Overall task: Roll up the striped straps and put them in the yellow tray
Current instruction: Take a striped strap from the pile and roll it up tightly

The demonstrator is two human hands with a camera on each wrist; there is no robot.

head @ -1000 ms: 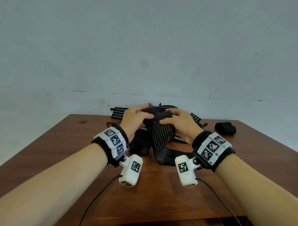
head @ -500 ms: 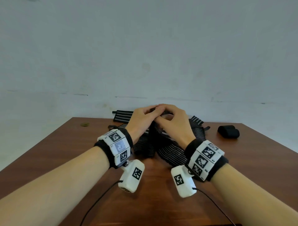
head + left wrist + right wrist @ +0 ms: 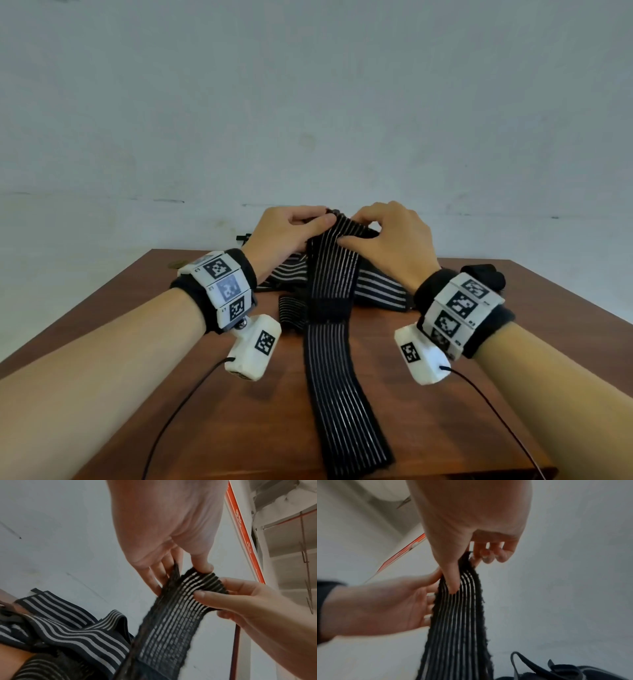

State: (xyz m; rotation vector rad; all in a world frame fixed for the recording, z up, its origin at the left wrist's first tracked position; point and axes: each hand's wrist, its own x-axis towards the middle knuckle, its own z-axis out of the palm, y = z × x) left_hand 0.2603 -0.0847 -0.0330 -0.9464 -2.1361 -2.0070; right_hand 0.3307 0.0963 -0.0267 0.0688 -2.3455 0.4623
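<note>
The free tail of the striped strap (image 3: 337, 383) lies nearest, flat on the brown surface (image 3: 212, 431) and reaching its near edge; from there the strap runs straight away from the person, climbing off the wood to its top end, held up between both hands. So its long axis points directly outward along the midline, and any rolling would, I'd judge, begin at that raised far end and travel back toward the body. Neither hand is clearly nearer: the left hand (image 3: 284, 233) pinches the top corner from its side and the right hand (image 3: 394, 240) pinches from the other, thumbs on the near face and fingers curled behind. Under the raised part, a heap of other striped straps (image 3: 373, 289) sits tangled on the surface, and farther off to the right lies a dark rolled bundle (image 3: 488, 274). No yellow tray shows in any view. The head view gives the whole run of the strap. The left wrist view shows the top edge already bent over in a first fold beneath the left thumb (image 3: 202, 563). The right wrist view shows the right thumb (image 3: 452, 580) pressed on the stripes.
</note>
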